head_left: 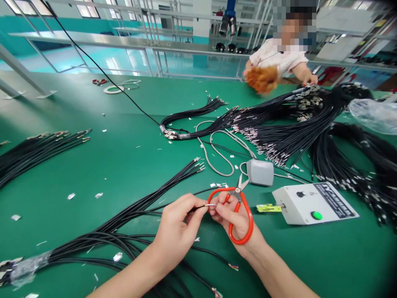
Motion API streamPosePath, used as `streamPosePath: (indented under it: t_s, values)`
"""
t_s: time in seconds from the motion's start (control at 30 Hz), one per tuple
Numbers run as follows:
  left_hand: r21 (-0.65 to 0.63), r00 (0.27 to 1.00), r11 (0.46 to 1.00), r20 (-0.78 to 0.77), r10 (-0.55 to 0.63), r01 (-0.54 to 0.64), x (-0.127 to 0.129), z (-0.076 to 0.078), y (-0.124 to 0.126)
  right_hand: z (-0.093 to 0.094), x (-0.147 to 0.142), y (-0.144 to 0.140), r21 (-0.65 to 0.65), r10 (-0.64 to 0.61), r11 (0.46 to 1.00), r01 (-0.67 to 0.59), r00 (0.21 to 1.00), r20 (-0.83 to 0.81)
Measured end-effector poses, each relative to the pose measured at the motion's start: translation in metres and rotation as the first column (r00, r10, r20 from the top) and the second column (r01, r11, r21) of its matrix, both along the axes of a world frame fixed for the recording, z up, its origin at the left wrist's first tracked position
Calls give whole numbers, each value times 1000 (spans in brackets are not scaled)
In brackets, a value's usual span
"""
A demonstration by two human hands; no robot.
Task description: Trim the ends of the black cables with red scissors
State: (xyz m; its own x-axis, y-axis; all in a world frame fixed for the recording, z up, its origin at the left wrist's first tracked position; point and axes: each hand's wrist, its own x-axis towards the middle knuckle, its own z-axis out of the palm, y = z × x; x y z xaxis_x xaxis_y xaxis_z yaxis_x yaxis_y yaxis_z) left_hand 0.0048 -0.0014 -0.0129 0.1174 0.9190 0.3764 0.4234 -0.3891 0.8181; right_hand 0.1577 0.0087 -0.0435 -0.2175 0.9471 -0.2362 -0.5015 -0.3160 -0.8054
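Note:
In the head view, my left hand (178,223) pinches a black cable close to its stripped end (210,205). My right hand (234,225) has red-handled scissors (249,217) hooked over it, their blades parted and pointing away from me. The fingertips of that same hand meet the pale cable end. Below both hands runs a bundle of black cables (124,213), wrapped in clear plastic (31,267) at the lower left. Several of its ends show bare wire tips, and two loose ends near me show coloured strands (233,267).
To the right stand a white box (297,205) with a green button and a grey block (260,173) with a cord. Large cable bundles (288,124) cover the right back; another bundle (37,151) lies left. A co-worker (276,58) stands across the table. Small scraps (118,256) are scattered around.

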Motion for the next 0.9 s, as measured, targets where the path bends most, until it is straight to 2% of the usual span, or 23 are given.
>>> streamPosePath:
  t_s: [0.13,0.27,0.33,0.43,0.6,0.8,0.9]
  values:
    - [140,995,990,-94,21,-7,-1,-3,-2,8,-2,6,-16,13,1000,-14,999,-36]
    - [382,937,924,-317,148,-17,-2,-4,-4,6,-4,6,-94,0,996,-9,995,-99]
    - [423,910,906,-370,189,-16,-1,-5,-4,2,-6,4,-117,1,993,-20,987,-158]
    - [373,932,928,-326,160,-29,-1,-9,-5,-2,-10,-1,-128,19,991,-47,978,-210]
    - [299,969,952,-205,135,-69,-1,-15,-4,-6,-16,-7,-19,-1,1000,-1,994,-107]
    - [305,974,950,-185,129,-68,1,-13,-3,-12,-13,-5,14,-59,998,61,995,-86]
    - [240,990,970,-128,63,-31,2,-11,-4,-12,-11,-1,-11,-87,996,86,988,-124]
